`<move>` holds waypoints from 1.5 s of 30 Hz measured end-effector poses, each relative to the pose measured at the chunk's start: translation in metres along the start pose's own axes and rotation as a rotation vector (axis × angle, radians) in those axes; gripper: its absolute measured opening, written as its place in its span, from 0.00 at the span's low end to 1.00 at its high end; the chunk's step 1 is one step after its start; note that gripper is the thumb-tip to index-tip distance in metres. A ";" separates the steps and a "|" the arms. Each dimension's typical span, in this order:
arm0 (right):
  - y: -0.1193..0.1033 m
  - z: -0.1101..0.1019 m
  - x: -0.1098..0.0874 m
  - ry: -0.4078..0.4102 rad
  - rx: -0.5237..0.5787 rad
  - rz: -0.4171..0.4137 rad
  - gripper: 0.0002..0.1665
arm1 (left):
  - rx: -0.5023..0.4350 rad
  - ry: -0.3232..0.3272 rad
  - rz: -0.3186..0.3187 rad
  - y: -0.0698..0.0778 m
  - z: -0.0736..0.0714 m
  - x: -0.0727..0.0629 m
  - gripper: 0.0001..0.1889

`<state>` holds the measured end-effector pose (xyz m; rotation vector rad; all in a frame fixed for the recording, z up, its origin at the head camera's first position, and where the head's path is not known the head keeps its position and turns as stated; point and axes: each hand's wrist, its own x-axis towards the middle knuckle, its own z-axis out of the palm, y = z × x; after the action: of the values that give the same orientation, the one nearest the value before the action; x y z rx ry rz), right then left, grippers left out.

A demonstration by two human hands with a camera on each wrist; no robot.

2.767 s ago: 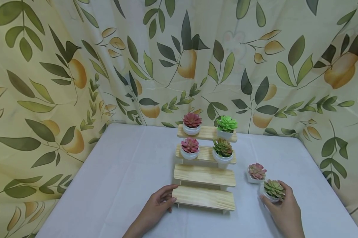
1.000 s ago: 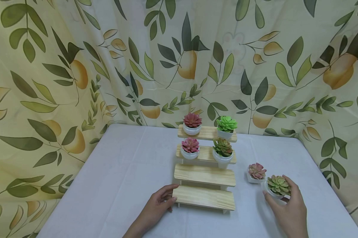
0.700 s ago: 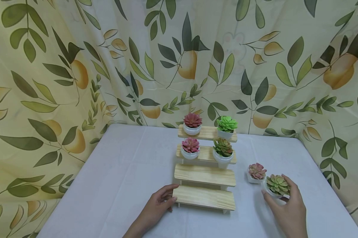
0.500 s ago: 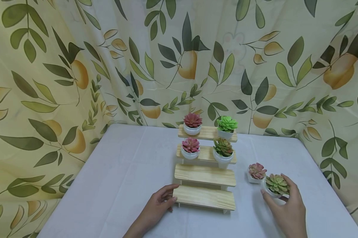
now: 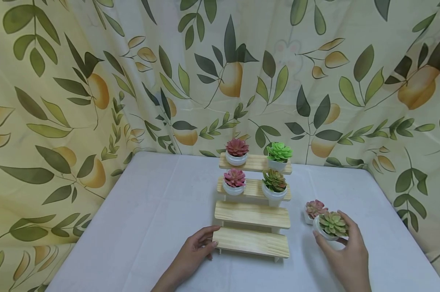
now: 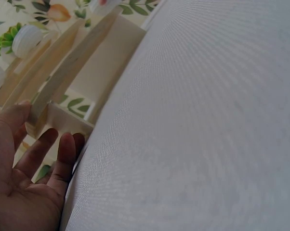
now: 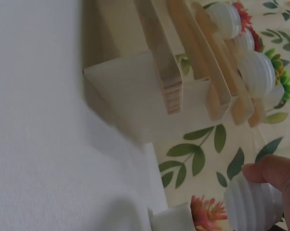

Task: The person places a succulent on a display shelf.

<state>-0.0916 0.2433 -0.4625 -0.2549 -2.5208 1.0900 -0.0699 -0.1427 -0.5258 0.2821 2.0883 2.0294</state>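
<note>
My right hand (image 5: 348, 255) grips a potted succulent (image 5: 333, 224) with pale green leaves by its round white pot, thumb on one side and fingers on the other. In the right wrist view its ribbed pot (image 7: 251, 204) hangs off the table. Just behind it, partly covered, stands a pink succulent (image 5: 316, 208) in a white square pot. My left hand (image 5: 192, 251) holds the left end of the lowest step of a four-tier wooden display stand (image 5: 251, 242), the thumb at its front edge. In the left wrist view its fingers (image 6: 39, 149) curl by that end.
On the top tier sit a dark red succulent (image 5: 236, 148) and a bright green succulent (image 5: 279, 152). One tier down are a pink-red succulent (image 5: 234, 178) and a green-brown succulent (image 5: 274, 181). A white cloth covers the table (image 5: 139, 227); a leaf-print curtain (image 5: 220, 73) hangs behind.
My right hand has lifted the pale green succulent, first shifting it slightly right, then left, so it now overlaps the pink one in the head view. The left hand stays at the stand.
</note>
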 end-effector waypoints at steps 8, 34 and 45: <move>-0.009 0.006 -0.004 0.016 0.036 -0.067 0.57 | 0.001 -0.002 -0.003 -0.003 -0.001 0.001 0.24; -0.027 0.019 -0.011 0.051 0.099 -0.187 0.54 | 0.015 0.012 -0.019 0.005 0.001 -0.001 0.24; -0.032 0.023 -0.014 0.048 0.140 -0.245 0.53 | 0.014 0.012 -0.016 0.005 0.001 -0.001 0.24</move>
<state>-0.0894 0.2015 -0.4572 0.0646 -2.3454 1.1389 -0.0687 -0.1415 -0.5209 0.2551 2.1061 2.0131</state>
